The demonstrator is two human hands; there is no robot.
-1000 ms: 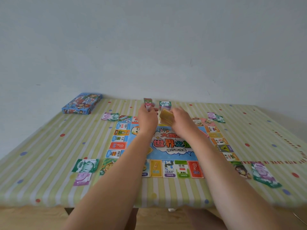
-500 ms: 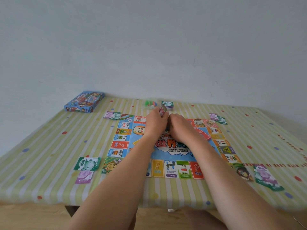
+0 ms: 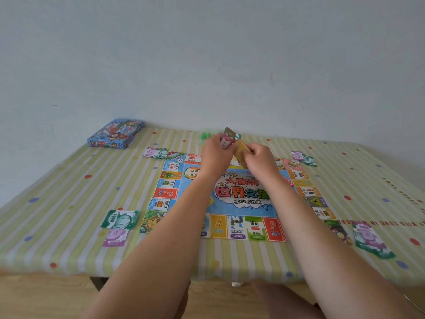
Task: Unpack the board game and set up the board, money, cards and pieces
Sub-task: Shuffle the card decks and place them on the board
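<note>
The colourful game board (image 3: 239,199) lies flat in the middle of the table. Over its far edge, my left hand (image 3: 213,155) grips a small stack of red and pink cards (image 3: 227,140), tilted upright. My right hand (image 3: 261,157) holds a stack of yellow cards (image 3: 241,150) right beside it, the two stacks almost touching. Paper money lies in small piles near the board's corners: front left (image 3: 119,218), front right (image 3: 370,240), back left (image 3: 155,152) and back right (image 3: 303,157). Small green pieces (image 3: 205,135) sit blurred behind my left hand.
The blue game box (image 3: 115,134) rests at the table's back left corner against the wall. The striped, dotted tablecloth (image 3: 57,192) hangs over the front edge. Wooden floor and my knees show below the table.
Both hands dipped low over the board's far edge half a second ago and have risen again. The red and yellow card stacks are back up in view, closer together than a second ago.
</note>
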